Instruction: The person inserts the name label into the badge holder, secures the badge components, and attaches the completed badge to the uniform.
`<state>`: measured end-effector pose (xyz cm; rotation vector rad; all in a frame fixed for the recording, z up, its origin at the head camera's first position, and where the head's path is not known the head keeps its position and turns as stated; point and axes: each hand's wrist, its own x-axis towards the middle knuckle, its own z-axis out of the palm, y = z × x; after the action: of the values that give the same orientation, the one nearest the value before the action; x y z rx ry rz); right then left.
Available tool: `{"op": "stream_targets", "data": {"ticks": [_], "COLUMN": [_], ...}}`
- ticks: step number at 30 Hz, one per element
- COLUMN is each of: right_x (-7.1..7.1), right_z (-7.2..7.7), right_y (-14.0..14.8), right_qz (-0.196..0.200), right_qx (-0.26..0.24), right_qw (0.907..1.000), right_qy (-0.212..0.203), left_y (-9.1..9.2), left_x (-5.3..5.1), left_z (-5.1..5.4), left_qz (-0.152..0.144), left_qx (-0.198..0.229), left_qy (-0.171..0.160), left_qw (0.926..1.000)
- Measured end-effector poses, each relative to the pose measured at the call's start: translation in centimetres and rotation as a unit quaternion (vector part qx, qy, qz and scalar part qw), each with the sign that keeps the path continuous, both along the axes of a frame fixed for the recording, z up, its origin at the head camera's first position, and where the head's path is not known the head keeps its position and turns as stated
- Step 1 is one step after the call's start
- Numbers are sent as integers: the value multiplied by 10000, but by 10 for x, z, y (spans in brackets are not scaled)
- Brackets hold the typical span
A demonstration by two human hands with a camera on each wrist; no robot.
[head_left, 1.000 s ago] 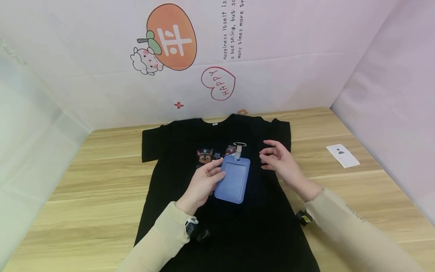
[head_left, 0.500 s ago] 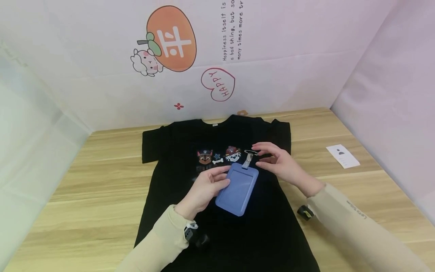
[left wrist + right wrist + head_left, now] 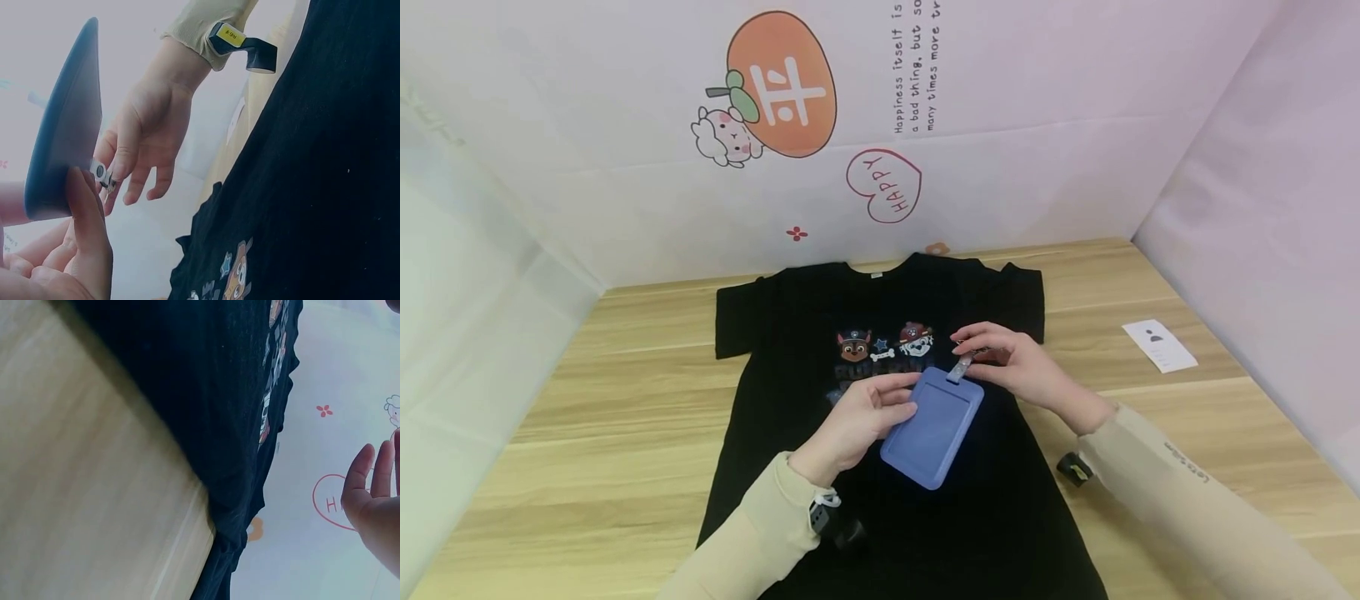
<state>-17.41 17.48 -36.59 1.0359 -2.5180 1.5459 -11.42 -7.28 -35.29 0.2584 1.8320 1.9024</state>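
Note:
A blue badge holder (image 3: 935,429) with a clear strap (image 3: 959,367) at its top is held above a black T-shirt (image 3: 880,533). My left hand (image 3: 857,423) pinches the holder's left edge between thumb and fingers; the left wrist view shows the holder (image 3: 65,125) edge-on. At its upper end, my right hand (image 3: 1011,364) pinches the clip on the strap, and its fingers largely hide that clip in the head view. The metal clip (image 3: 103,174) shows at the right fingertips in the left wrist view. Only part of the right hand (image 3: 375,500) appears in the right wrist view.
The T-shirt, printed with cartoon dogs (image 3: 883,343), lies spread on a wooden table (image 3: 602,433). A white card (image 3: 1160,345) with a person icon lies at the right of the table. White printed sheets (image 3: 1000,167) stand behind and at both sides.
The badge holder has moved right and toward me, tilting, with my left hand gripping it. My right hand has closed in and taken hold of its clip.

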Motion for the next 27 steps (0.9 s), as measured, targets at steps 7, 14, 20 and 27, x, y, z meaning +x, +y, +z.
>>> {"op": "stream_targets", "data": {"ticks": [7,14,20,27], "right_x": [0,-5,-3,2], "right_z": [0,0,2,5], "right_y": [4,6,4,0], "right_qz": [248,564,677,253], "right_qx": [-108,-726,-824,-922], "right_qw": [9988,9910,9852,9765], "right_qy": [414,973,1345,1930], "left_y": [0,-1,-2,-1], "left_x": [-2,-3,-3,-3], "left_z": [-3,-3,-5,-4], "left_qz": [-175,-148,-93,-220], "left_qx": [6,-128,-597,-854], "left_qy": [-14,121,358,792], "left_qw": [9998,9997,9975,9930]}}
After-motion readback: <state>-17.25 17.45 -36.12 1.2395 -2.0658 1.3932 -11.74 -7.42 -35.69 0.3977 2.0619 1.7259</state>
